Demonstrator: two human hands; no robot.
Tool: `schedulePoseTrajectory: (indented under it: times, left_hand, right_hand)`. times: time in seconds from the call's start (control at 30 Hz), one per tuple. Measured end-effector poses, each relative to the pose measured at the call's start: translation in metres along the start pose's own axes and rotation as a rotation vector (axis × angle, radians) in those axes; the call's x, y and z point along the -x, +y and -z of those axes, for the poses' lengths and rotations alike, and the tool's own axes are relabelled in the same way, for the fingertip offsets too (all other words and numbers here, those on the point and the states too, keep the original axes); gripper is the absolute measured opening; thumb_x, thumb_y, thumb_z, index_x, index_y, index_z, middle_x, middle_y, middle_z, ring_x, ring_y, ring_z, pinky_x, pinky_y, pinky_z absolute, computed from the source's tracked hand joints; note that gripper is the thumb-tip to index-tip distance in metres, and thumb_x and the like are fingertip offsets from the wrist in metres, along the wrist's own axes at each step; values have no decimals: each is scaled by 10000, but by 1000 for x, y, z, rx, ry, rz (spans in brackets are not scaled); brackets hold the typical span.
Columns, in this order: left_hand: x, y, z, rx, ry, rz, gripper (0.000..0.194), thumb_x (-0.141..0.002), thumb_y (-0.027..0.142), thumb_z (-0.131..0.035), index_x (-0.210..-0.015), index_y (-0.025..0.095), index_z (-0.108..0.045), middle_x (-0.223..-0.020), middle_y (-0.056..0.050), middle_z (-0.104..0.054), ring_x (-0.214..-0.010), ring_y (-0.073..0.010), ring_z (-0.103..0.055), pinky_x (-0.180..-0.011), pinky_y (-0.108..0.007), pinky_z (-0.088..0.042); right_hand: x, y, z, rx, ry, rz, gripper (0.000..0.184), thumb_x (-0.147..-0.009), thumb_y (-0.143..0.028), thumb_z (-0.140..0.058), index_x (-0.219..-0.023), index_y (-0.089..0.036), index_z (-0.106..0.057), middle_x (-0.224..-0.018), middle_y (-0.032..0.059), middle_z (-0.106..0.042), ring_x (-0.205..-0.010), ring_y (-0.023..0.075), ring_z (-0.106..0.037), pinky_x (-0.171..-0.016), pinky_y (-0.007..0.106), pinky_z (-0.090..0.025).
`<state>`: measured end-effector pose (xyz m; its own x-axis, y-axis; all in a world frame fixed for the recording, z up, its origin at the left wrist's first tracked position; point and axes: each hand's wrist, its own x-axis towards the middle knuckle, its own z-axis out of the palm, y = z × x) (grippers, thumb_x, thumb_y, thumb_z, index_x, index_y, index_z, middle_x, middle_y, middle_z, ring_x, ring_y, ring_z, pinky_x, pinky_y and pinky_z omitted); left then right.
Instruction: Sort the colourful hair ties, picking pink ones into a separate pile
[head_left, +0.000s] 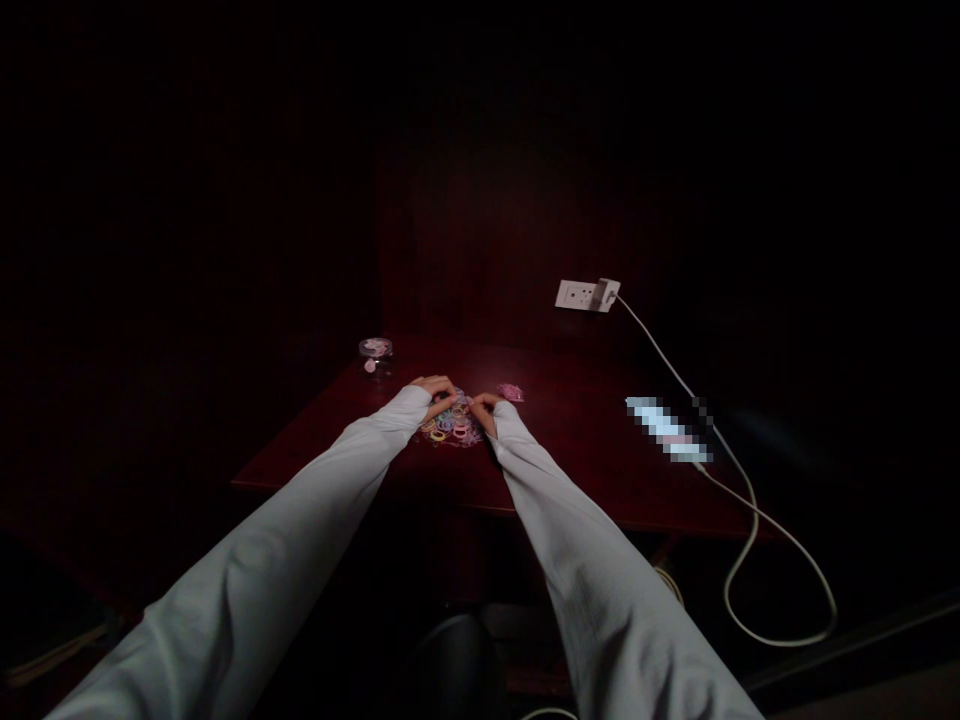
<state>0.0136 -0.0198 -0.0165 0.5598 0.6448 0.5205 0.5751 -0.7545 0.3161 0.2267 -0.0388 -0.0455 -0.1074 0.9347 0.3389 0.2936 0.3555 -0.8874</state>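
A loose pile of small hair ties (pixel 448 432) in several colours lies on the dark red table (pixel 330 455). My left hand (pixel 438 390) is over the pile's upper left side, fingers bent and drawn toward the thumb. On the pile's right edge, my right hand (pixel 485 408) has its thumb and fingers pinched together. Anything between the fingertips of either hand is too small to make out. Just beyond my right hand sits a smaller heap of pink bands (pixel 511 392), apart from the main pile.
A clear round jar (pixel 375 358) with pink pieces stands at the table's back left. On the right lies a lit, blurred-out phone (pixel 667 430). Its white cable (pixel 739 490) loops past the table edge and up to a charger (pixel 607 293) in the wall socket (pixel 574 295).
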Motion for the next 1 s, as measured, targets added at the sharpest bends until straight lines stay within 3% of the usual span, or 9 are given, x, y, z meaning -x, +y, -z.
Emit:
schedulePoseTrajectory:
  times: [0.33,0.63,0.87,1.0]
  left_hand:
    - [-1,2,-1,-57,0,-2,205,-1031,315,-527,-911,205,-652,-854,9,-633,-835,-175,-611,-873,-294,-418]
    - [2,-3,-2,-108,33,13,223,-1069,338,-498,-955,214,-643,-949,-5,-691,-864,-176,-629,-883,-310,-421]
    - [-3,-12,-11,-172,107,138,174,-1031,274,-543,-909,209,-648,-965,-22,-738,-871,-193,-643,-901,-344,-423]
    - [-3,-12,-8,-196,119,142,169,-1041,257,-547,-921,201,-653,-973,-32,-744,-880,-194,-635,-896,-345,-418]
  right_hand:
    - [0,-9,3,60,53,27,316,-758,-468,-753,-635,-226,-592,-612,-32,-520,-612,133,-456,-601,256,-394]
    - [-9,-5,-4,72,155,-14,324,-774,-431,-710,-571,-237,-549,-571,-34,-485,-600,136,-452,-611,266,-408]
    - [-5,-4,2,97,250,11,212,-750,-348,-619,-580,-250,-540,-584,-26,-514,-613,163,-497,-614,282,-402]
    - [3,-12,11,193,298,-7,188,-762,-351,-603,-609,-253,-554,-635,-11,-583,-665,183,-557,-690,301,-444]
